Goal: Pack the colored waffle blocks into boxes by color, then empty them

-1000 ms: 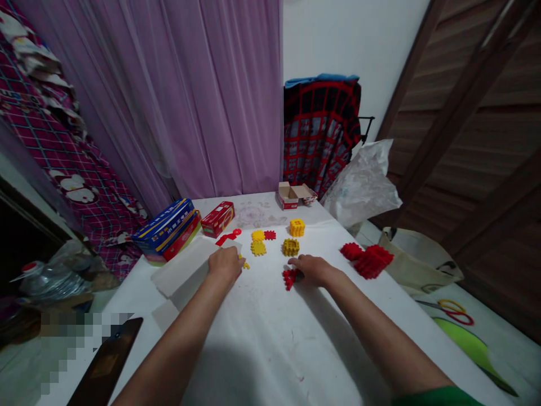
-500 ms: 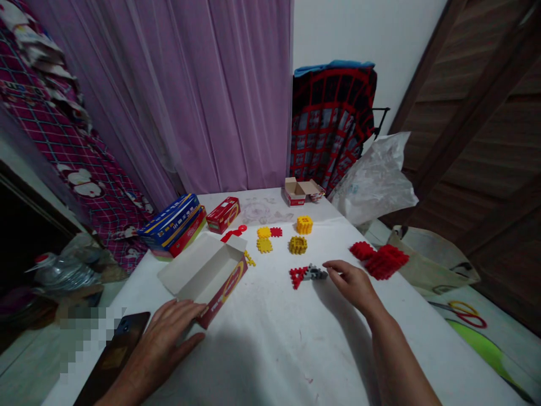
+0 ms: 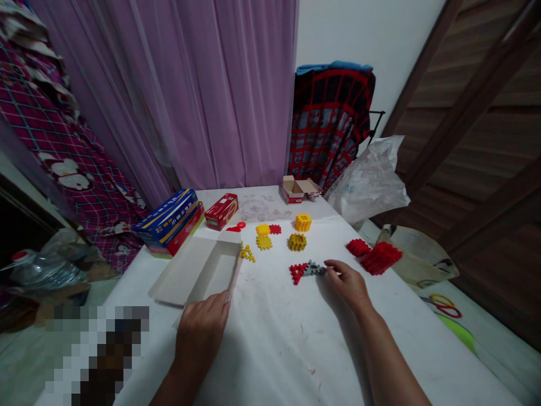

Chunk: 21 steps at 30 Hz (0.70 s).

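Note:
My left hand (image 3: 203,324) is closed on the near end of an open cardboard box (image 3: 207,270), white inside, its lid flap laid out to the left. In my right hand (image 3: 346,282), thumb and fingers pinch the end of a grey toothed building piece (image 3: 314,268). That grey piece touches a red toothed triangle (image 3: 298,273) on the white table. Beyond them stand a dark yellow block ring (image 3: 297,242) and a brighter yellow block cube (image 3: 303,222). Yellow triangular pieces (image 3: 247,253) lie beside the box's right side.
Yellow squares (image 3: 264,242) and a red square (image 3: 275,229) lie mid-table; stacked red pieces (image 3: 381,258) sit near the right edge. A blue box (image 3: 167,217), a red box (image 3: 222,211) and a small open box (image 3: 292,192) stand farther back. A plastic bag (image 3: 369,180) hangs at right.
My left hand has moved right and closed on the box's near end, turning the box slightly. My right hand keeps its pinch at the grey piece; the view has shifted a little.

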Motion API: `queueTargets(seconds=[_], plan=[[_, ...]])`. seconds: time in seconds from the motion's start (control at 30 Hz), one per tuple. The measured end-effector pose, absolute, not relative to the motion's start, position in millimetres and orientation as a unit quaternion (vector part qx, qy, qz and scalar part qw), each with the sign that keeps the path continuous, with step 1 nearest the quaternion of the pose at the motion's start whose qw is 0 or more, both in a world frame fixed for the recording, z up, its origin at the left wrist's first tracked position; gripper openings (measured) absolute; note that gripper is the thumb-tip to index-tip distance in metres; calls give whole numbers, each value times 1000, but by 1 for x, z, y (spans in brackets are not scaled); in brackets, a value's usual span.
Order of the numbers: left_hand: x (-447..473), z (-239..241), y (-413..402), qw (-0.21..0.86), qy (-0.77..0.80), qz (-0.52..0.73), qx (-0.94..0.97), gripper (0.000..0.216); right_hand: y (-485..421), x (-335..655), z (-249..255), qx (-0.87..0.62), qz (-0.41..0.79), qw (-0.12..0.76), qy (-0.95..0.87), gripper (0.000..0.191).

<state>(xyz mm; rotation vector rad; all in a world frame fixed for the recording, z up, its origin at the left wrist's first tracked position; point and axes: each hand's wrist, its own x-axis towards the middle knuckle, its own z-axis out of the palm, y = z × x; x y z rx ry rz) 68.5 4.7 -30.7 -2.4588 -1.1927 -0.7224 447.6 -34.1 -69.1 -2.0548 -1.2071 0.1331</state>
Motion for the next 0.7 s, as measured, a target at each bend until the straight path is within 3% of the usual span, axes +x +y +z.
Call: queueTargets(seconds=[0.17,0.37,0.7], plan=[[76,-26,3,101,-467,-198,-856,32,-33,448,-75,-798,66,349,-487,40],[87,-23,7,65,-467,-222,-854,31,-30,449,-91,-747,81,384,-537,45],[70,-16,9,-43,-469,-210,-857,33,-18,451,-99,-737,103,306,-593,59]])
